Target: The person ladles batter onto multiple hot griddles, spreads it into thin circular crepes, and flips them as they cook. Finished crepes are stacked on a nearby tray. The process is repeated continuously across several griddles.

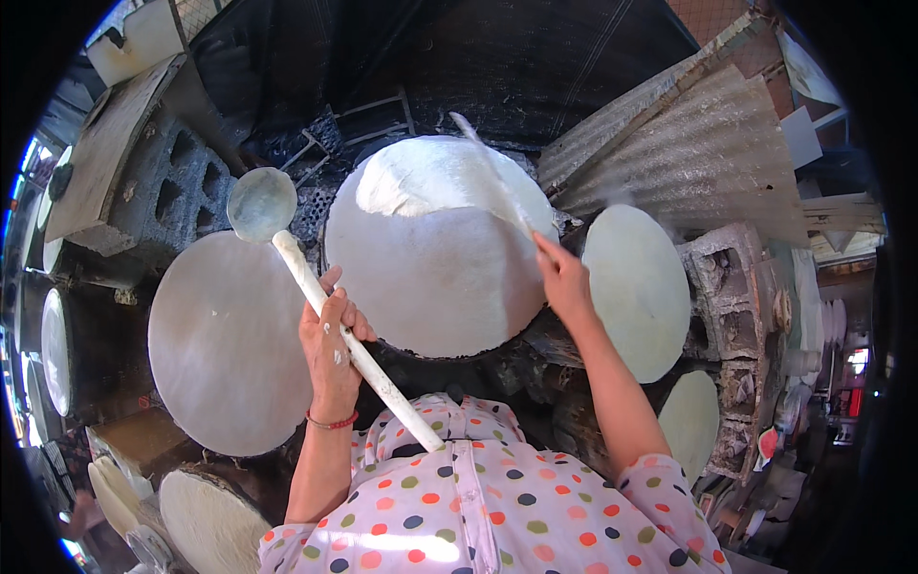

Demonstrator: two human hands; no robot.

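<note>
My left hand [335,335] is closed around the thick white handle of a ladle [262,207], whose round bowl is raised up and to the left, beside the griddle. The handle's lower end reaches my shirt front. In my right hand [566,279] is a long flat stick [497,182], gripped at its near end and slanting up and left over the griddle. A large round griddle [435,297] lies straight ahead, its surface pale. Across its far part is a brighter white layer [421,180]; I cannot tell whether it is wet batter or a thin sheet.
Pale round discs stand at the left [229,344] and right [636,292] of the griddle. Concrete blocks [186,187] flank the left, rough blocks [732,325] the right. Behind are a corrugated sheet [688,143] and dark sheeting [440,57]. More discs [210,517] sit lower left.
</note>
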